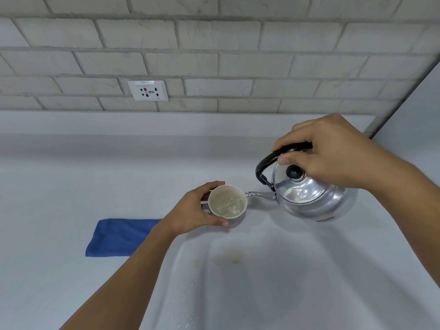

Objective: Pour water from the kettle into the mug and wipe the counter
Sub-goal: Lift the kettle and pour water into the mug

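Head view: we see shiny metal kettle (309, 198) tilted left, thin water stream from spout into white mug (228, 201), mug nearly full. Right hand (333, 156) closed around black kettle handle. Left hand (197, 208) wrapped around mug on left side, mug on pale tabletop (71, 177). Blue cloth (119, 236) flat, left of mug, partly under forearm. We note droplets, stains near front; wide free room left; wall corner right.
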`<state>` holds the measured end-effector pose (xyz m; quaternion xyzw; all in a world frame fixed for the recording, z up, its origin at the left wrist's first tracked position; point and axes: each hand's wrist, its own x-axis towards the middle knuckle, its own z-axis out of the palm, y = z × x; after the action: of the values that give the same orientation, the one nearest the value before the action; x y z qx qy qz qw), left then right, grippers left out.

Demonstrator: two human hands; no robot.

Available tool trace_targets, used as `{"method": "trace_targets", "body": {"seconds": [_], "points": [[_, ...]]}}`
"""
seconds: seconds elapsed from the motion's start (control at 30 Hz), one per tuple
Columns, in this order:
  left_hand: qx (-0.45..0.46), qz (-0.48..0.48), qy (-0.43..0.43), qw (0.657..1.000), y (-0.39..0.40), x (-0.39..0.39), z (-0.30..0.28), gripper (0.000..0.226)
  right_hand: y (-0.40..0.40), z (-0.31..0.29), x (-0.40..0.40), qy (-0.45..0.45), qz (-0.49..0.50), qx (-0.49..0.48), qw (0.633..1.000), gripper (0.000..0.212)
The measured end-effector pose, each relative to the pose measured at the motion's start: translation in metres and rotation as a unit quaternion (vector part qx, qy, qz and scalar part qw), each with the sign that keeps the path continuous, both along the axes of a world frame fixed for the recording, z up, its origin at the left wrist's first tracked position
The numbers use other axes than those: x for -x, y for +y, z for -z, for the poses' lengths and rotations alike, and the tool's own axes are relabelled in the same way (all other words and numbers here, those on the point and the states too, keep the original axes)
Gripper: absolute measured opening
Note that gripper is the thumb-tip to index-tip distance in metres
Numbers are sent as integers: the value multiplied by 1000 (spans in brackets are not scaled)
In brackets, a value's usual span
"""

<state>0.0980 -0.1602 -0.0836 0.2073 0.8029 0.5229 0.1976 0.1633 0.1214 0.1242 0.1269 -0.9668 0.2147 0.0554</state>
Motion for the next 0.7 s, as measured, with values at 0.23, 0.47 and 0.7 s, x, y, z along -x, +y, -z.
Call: {"method": "trace_targets", "body": {"seconds": [0.23, 0.47, 0.7], "points": [[12, -4, 2, 1000, -1, -2, -4, 100, 21, 23, -12, -8, 67, 135, 988, 16], [22, 2, 5, 1000, 1, -4, -18, 104, 42, 44, -17, -10, 93, 222, 970, 18], [-11, -27, 72, 997, 32, -9, -63, 79, 61, 52, -10, 9, 100, 245, 964, 18]]}}
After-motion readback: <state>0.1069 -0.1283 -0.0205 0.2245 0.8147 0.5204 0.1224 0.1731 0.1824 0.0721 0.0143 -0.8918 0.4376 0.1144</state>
